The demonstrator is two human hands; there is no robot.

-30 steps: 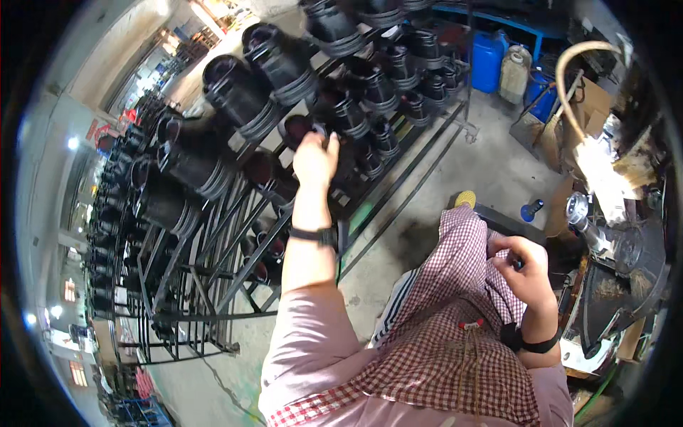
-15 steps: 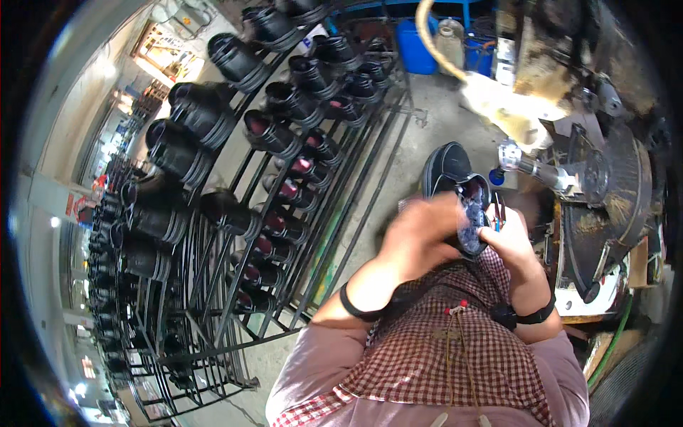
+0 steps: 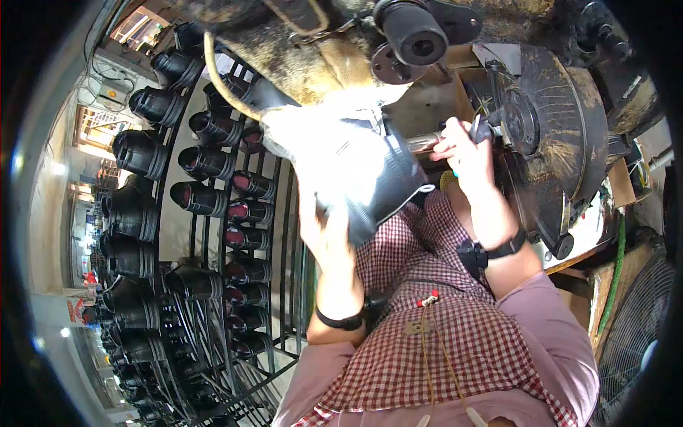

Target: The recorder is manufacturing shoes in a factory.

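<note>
A black shoe (image 3: 390, 186) is held up under the lamp, its upper part washed out by glare. My left hand (image 3: 331, 238) is closed on it from below left, thumb showing against its side. A small pale loop (image 3: 426, 188) shows at the shoe's right edge. To the right, my right hand (image 3: 464, 155) is raised beside the machine's round hub, fingers curled. At its fingertips is a small dark piece with a shiny edge (image 3: 480, 130); I cannot make out whether it is a hand tool or a machine part.
The bright lamp (image 3: 306, 139) hangs on a bent pale neck (image 3: 222, 82) close above the shoe. A worn machine head (image 3: 413, 39) juts in overhead; a big dark wheel (image 3: 569, 107) stands right. Racks of black shoes (image 3: 206, 162) fill the left. A fan (image 3: 637, 341) is lower right.
The view has shifted closer to the machine. The shoe has risen from my lap toward the lamp, now in my left hand. My right hand has left the shoe and moved up beside the hub.
</note>
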